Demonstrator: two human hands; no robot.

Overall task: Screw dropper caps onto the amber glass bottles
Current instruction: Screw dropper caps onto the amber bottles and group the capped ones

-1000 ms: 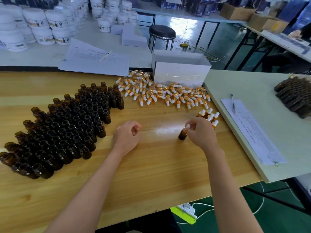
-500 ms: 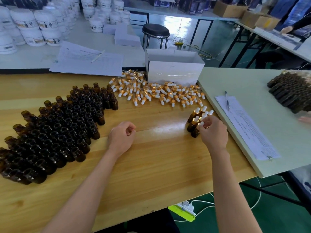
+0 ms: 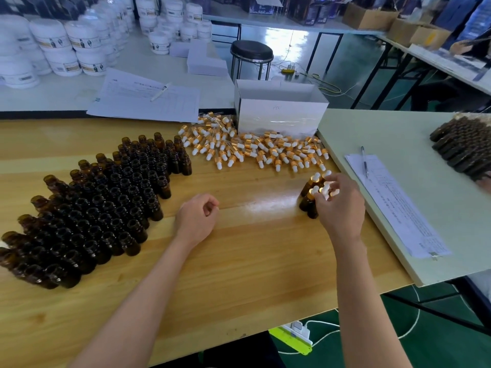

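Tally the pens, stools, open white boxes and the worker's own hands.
Pens: 2, a white pen and a dark pen
Round black stools: 1
Open white cardboard boxes: 1
Hands: 2, left hand idle, right hand pinching a capped amber glass bottle
Total: 6

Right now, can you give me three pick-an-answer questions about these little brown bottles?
1. Where is the pile of loose gold-and-white dropper caps? A on the wooden table beside the white cardboard box; B on the floor; C on a chair.
2. What colour are the caps' rubber bulbs? A blue; B white; C red.
3. The big group of amber glass bottles is: A capped; B tipped over; C uncapped.
Answers: A, the pile lies beside the box; B, every bulb is white; C, their mouths are open.
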